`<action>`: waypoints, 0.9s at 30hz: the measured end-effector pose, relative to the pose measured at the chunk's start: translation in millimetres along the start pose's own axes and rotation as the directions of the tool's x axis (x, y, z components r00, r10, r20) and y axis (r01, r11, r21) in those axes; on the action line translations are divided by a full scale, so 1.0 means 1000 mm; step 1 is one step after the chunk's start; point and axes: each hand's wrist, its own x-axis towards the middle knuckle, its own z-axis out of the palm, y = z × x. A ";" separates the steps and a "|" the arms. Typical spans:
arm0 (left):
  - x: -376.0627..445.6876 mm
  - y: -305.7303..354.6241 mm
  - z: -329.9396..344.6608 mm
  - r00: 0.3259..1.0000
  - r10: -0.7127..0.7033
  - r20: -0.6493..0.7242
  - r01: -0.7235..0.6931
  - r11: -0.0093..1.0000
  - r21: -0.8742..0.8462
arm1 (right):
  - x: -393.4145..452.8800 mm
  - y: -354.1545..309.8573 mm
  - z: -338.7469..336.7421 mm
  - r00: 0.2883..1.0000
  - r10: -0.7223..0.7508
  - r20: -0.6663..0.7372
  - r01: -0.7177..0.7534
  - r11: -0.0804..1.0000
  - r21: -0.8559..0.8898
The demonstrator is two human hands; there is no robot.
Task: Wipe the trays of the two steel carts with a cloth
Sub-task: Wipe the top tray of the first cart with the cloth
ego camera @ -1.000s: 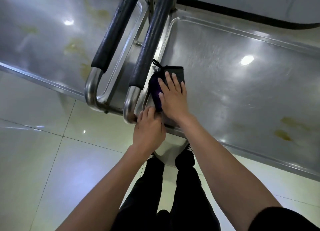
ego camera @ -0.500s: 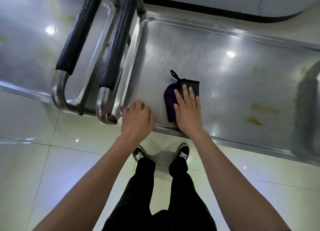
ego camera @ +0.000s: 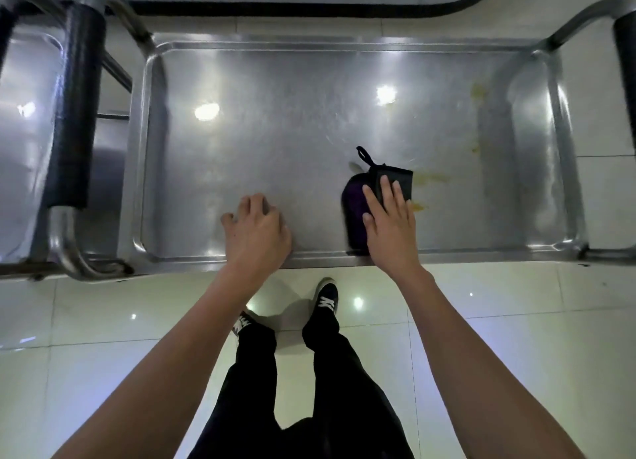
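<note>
Standing on the pale tiled floor (ego camera: 103, 321), I see my black trousers (ego camera: 309, 389) and black shoes with white laces (ego camera: 326, 295) nearest, toes pointing at the cart. Just beyond them runs the near rim of the steel tray (ego camera: 275, 114), and both my arms reach over it.

My left hand (ego camera: 256, 233) rests on the tray just inside the near rim, left of centre, fingers bent with the tips touching the metal and nothing held in its grip. My right hand (ego camera: 390, 226) lies to the right of it, fingers straight and spread, pressing flat on the cloth (ego camera: 356, 202); the grip is open, palm down, not curled round anything. The cloth is dark, purple on its left side and black under my fingertips, with a small loop sticking out at its far corner. It sits on the tray's near half, right of centre.

Just right of the cloth are yellowish stains (ego camera: 430, 179), and another smear (ego camera: 478, 92) shows further off near the far right corner. Ceiling lights glare on the metal mid-tray.

At the left, a black padded handle (ego camera: 75, 107) stands beside the tray, with the second cart's tray (ego camera: 24, 148) beyond it. Another handle (ego camera: 624, 62) curves up at the far right.
</note>
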 end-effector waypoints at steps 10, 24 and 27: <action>-0.005 -0.003 0.003 1.000 -0.006 0.017 0.005 1.000 0.022 | -0.018 -0.003 0.010 0.998 -0.057 -0.008 0.057 0.998 0.022; -0.074 -0.086 0.029 0.992 0.008 -0.127 -0.030 0.985 -0.169 | -0.043 -0.099 0.053 0.977 -0.212 0.000 0.212 0.975 -0.064; -0.102 -0.115 0.039 0.983 -0.071 -0.169 0.033 0.976 -0.215 | -0.045 -0.126 0.063 0.967 -0.255 0.006 0.254 0.961 -0.106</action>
